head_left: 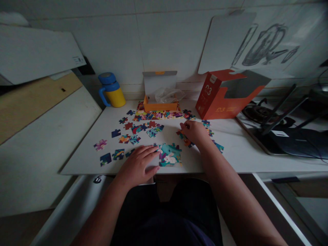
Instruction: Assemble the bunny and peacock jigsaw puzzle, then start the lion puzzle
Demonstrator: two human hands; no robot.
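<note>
My left hand (139, 162) lies flat on the white table (84, 150), fingers stretched out and touching the left edge of a joined puzzle patch (170, 155) that shows a white rabbit. My right hand (194, 131) rests further back and to the right, fingers curled down onto loose puzzle pieces (186, 140); whether it grips one is unclear. Several more loose pieces (133, 131) are scattered across the middle and left of the table.
A small orange box (160, 102) with its lid up stands at the back, with a row of pieces in front. A larger open orange carton (225, 97) lies to the right, a blue-and-yellow mug (112, 90) to the left. Dark equipment (287, 126) fills the right side.
</note>
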